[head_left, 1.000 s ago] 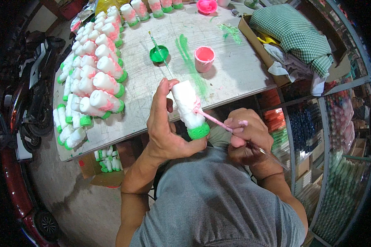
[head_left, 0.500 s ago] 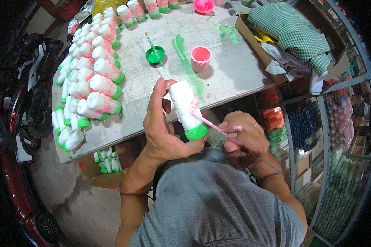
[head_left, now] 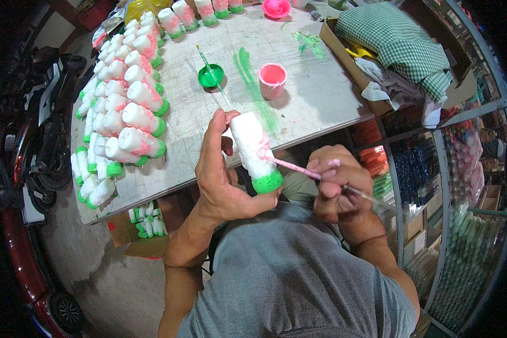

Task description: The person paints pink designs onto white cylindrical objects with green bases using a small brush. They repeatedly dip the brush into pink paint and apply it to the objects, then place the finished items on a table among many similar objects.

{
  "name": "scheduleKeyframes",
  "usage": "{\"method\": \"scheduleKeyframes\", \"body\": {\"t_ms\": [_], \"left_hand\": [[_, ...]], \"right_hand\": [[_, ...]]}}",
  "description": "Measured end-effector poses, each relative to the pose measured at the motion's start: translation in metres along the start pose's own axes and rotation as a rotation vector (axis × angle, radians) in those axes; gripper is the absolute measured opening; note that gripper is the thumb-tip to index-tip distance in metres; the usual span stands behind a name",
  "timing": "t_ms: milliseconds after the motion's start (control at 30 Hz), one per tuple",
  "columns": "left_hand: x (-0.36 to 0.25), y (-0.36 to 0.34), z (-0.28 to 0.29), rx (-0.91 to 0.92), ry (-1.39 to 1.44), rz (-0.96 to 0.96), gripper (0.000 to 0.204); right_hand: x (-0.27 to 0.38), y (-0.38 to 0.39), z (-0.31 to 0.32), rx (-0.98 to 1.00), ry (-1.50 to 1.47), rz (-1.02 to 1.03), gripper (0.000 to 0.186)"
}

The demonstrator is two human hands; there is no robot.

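My left hand (head_left: 219, 186) grips a white pillar candle (head_left: 247, 135) with a green base and raised decoration partly painted pink, held tilted between thumb and fingers. My right hand (head_left: 341, 183) is closed on a thin paintbrush (head_left: 293, 167) coated in pink, its tip touching the candle's side at the pink relief. Beyond them on the table (head_left: 180, 112) stand a cup of pink paint (head_left: 273, 85) and a green dish (head_left: 211, 76) with a brush lying in it.
Many painted candles (head_left: 138, 115) fill the table's left part. A cardboard box (head_left: 347, 59) with checked cloth (head_left: 387, 42) is at the right. An open box of candles (head_left: 127, 239) sits below left. Shelves of coloured goods (head_left: 465, 256) stand right, vehicles (head_left: 28, 259) left.
The view has shifted slightly. My right hand and the brush have moved a little, the brush staying against the candle. My left hand still holds the candle at much the same angle.
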State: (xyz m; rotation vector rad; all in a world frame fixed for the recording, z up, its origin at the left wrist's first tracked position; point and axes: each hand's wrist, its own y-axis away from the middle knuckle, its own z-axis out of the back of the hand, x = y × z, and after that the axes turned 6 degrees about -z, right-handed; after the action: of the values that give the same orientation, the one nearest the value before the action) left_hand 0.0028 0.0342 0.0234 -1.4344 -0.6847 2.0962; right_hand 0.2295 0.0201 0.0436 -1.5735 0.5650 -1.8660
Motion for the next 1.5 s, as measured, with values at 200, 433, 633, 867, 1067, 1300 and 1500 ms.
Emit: {"method": "scheduleKeyframes", "body": {"t_ms": [200, 433, 633, 867, 1067, 1300, 1500], "left_hand": [[0.002, 0.001, 0.000, 0.021, -0.001, -0.052, 0.127], [0.004, 0.003, 0.002, 0.025, -0.047, -0.066, 0.122], [0.006, -0.001, 0.002, 0.070, -0.158, -0.116, 0.129], [0.005, -0.004, -0.007, 0.072, -0.250, -0.168, 0.123], [0.001, -0.005, -0.013, 0.075, -0.286, -0.194, 0.122], [0.001, -0.006, -0.020, 0.076, -0.205, -0.194, 0.126], [0.000, -0.007, -0.021, 0.084, -0.203, -0.183, 0.126]], "right_hand": [[-0.017, -0.008, -0.016, -0.252, -0.558, -0.326, 0.020], [-0.024, -0.007, -0.027, -0.320, -0.430, -0.332, 0.019], [-0.020, -0.009, -0.028, -0.249, -0.376, -0.255, 0.015], [-0.017, -0.006, -0.014, -0.228, -0.143, -0.152, 0.014], [-0.018, -0.007, -0.005, -0.192, -0.040, -0.116, 0.012], [-0.019, -0.006, -0.002, -0.236, -0.204, -0.229, 0.011], [-0.017, -0.004, -0.001, -0.214, -0.224, -0.210, 0.020]]}}
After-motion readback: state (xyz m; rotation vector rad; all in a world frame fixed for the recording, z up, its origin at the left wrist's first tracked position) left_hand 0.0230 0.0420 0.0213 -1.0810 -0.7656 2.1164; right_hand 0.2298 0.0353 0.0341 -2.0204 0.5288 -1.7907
